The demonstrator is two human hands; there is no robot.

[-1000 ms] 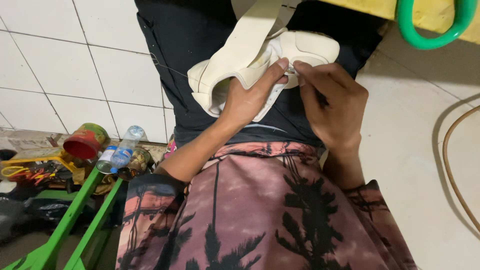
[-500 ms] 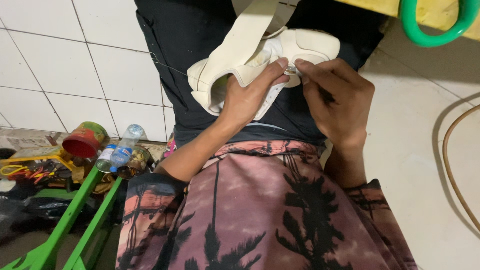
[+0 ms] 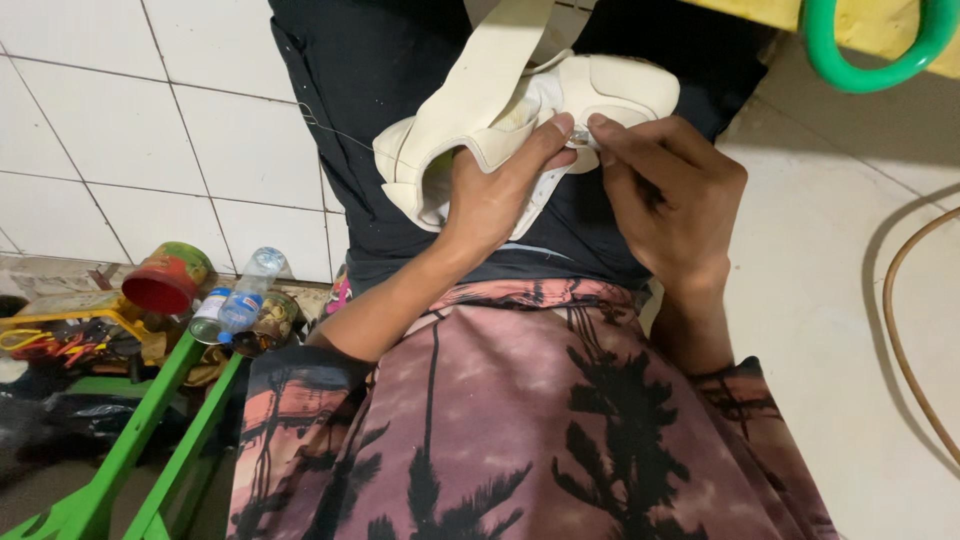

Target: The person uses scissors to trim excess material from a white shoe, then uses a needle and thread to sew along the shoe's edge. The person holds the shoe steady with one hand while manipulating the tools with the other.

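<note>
Little has shifted since the earlier frames: both hands sit in nearly the same spot on the cream sandal, the right fingertips drawn only slightly closer to the left thumb. It rests on the person's lap, over the dark cloth spread across the knees, sole edge turned up toward the camera, probably so that the seam faces the eyes and the work stays steady against the body. One broad cream strap runs up and away toward the top edge of the view. The left hand wraps the near side of the sandal, its grip closed around the upper with the thumb pressed on the rim, bracing it. The right hand pinches thumb and forefinger tightly at the sandal's edge, just beside the left thumb; something small and pale shows between them, too small to tell. A thin dark thread trails from the sandal toward the tiled wall. Further out, at the left on the floor, stand a red-mouthed tin and a plastic bottle, next to a green frame. A green hose loop hangs at the upper right corner.
</note>
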